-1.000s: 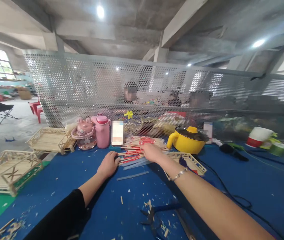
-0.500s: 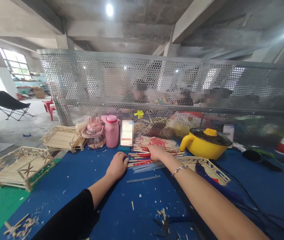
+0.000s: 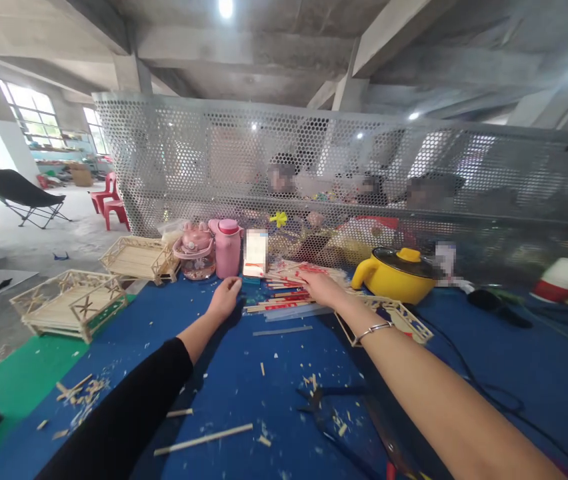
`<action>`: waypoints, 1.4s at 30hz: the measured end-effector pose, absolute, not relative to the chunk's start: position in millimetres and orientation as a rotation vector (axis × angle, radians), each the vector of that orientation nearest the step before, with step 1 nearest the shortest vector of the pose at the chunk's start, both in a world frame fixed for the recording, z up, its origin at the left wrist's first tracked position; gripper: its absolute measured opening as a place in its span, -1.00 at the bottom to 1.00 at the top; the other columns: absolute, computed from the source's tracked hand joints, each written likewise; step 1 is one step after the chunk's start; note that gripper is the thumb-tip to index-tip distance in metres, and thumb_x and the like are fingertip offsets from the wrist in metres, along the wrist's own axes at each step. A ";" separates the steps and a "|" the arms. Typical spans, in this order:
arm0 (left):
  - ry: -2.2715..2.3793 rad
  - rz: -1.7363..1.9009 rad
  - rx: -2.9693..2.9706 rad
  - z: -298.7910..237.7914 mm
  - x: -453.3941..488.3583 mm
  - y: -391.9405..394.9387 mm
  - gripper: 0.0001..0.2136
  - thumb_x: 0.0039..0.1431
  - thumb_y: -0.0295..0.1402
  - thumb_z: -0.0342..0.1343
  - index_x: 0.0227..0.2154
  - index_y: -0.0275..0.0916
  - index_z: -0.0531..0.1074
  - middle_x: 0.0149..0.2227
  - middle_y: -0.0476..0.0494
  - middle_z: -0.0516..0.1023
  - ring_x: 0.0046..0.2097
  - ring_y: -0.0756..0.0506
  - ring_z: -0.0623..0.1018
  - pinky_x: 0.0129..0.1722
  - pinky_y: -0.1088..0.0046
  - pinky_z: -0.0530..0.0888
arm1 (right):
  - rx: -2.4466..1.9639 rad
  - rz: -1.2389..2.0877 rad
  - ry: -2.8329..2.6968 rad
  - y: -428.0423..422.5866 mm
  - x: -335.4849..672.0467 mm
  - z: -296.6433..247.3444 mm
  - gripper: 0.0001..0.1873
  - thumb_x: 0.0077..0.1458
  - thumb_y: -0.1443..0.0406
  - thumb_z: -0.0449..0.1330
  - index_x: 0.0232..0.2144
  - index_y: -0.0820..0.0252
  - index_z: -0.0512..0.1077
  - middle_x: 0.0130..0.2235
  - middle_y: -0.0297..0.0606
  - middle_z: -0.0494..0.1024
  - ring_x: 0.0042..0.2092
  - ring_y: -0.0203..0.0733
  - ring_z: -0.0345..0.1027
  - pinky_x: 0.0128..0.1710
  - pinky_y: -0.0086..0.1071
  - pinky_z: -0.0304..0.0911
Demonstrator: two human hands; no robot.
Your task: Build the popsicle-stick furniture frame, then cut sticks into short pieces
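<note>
My right hand (image 3: 320, 288) lies on a heap of thin wooden sticks (image 3: 284, 300), some in red wrappers, with its fingers curled down into them. A silver bangle sits on that wrist. My left hand (image 3: 225, 297), in a black sleeve, is raised just left of the heap. Its fingers reach forward toward a phone (image 3: 255, 253) that stands upright; it holds nothing. A flat grey strip (image 3: 283, 330) lies on the blue table cover (image 3: 224, 373) just in front of the heap.
A yellow pot (image 3: 397, 277), a pink bottle (image 3: 227, 248) and a pink cup (image 3: 195, 253) stand along a perforated metal screen (image 3: 314, 167); people sit behind it. Stick-built trays (image 3: 71, 307) (image 3: 139, 257) sit at left, a stick frame (image 3: 399, 317) by my right wrist. Black cutters (image 3: 317, 407) and offcuts lie near me.
My left hand has left the end of the stick heap and moved forward and up toward the phone. My right hand stays on the sticks. The view has shifted left and back.
</note>
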State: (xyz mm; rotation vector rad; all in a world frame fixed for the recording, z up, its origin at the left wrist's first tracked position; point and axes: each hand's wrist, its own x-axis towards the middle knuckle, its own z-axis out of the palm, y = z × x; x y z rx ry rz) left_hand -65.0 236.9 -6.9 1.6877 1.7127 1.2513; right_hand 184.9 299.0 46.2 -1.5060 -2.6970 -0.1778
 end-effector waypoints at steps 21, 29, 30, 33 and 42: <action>1.995 0.348 2.141 2.6 -112.3 -11.2 -0.77 0.25 -0.29 -0.26 -0.31 -0.17 0.30 -0.30 -0.09 0.38 -0.30 -0.07 0.45 -0.32 0.44 0.28 | -1.263 -0.022 -2.765 172.7 112.0 21.2 -0.64 0.10 0.43 -0.12 -0.06 0.18 0.25 -0.07 -0.11 0.43 -0.06 -0.12 0.29 -0.16 -0.35 0.09; 2.107 0.317 2.097 -6.0 -138.7 -0.3 -0.74 0.23 -0.33 -0.22 -0.43 -0.23 0.34 -0.30 -0.13 0.40 -0.25 -0.09 0.44 -0.25 0.41 0.30 | -1.168 0.015 -2.797 165.0 71.3 17.2 -0.60 -0.05 0.48 -0.02 -0.12 0.19 0.33 -0.14 -0.13 0.45 -0.09 -0.12 0.31 -0.16 -0.33 0.11; 2.131 0.316 2.150 -4.8 -132.7 1.8 -0.73 0.24 -0.33 -0.23 -0.43 -0.23 0.35 -0.30 -0.14 0.41 -0.22 -0.12 0.43 -0.22 0.37 0.29 | -1.146 0.023 -2.813 164.0 64.2 17.3 -0.56 -0.09 0.47 0.02 -0.09 0.19 0.32 -0.13 -0.13 0.45 -0.08 -0.12 0.31 -0.15 -0.33 0.12; 2.120 0.367 2.257 1.1 -109.6 5.8 -0.70 0.26 -0.32 -0.27 -0.39 -0.21 0.37 -0.31 -0.13 0.45 -0.22 -0.13 0.42 -0.22 0.35 0.29 | -1.054 0.029 -2.838 154.1 55.5 29.0 -0.35 -0.20 0.46 0.11 0.05 0.16 0.24 -0.03 -0.13 0.39 0.01 -0.08 0.24 -0.05 -0.29 0.09; 1.897 0.410 2.298 9.3 -50.6 43.1 -0.79 0.21 -0.29 -0.16 -0.32 -0.20 0.37 -0.25 -0.15 0.47 -0.23 -0.10 0.49 -0.29 0.46 0.34 | -1.630 0.061 -2.682 58.3 194.7 28.4 -0.56 -0.06 0.27 0.10 -0.06 0.22 0.38 -0.03 0.02 0.43 0.00 0.15 0.28 -0.03 -0.04 0.15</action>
